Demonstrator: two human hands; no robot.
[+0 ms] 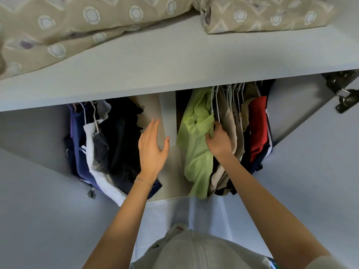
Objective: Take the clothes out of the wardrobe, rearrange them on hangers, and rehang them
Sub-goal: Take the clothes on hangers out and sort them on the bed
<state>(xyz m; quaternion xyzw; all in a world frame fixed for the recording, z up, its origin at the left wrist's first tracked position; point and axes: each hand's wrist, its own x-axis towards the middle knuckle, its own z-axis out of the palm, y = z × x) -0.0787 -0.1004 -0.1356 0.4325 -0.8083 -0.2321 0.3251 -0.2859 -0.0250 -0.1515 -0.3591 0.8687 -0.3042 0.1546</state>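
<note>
Right hand (218, 140): fingers curled into the lime-green shirt (196, 144), gripping it beside beige garments (231, 121). Left hand (153, 146): fingers straight, spread, holding nothing, near dark clothes (118, 136).

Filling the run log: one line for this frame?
stage: reaching into wardrobe | left hand: open, empty | right hand: grips lime-green shirt, hanging

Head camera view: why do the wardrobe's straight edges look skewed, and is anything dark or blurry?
Head view: the wide lens skews the shelf edge and splays the wardrobe sides; light is soft, without glare; the dark clothes at left lose detail in shadow; the lime-green shirt, left hand and right hand look fairly sharp.
</note>
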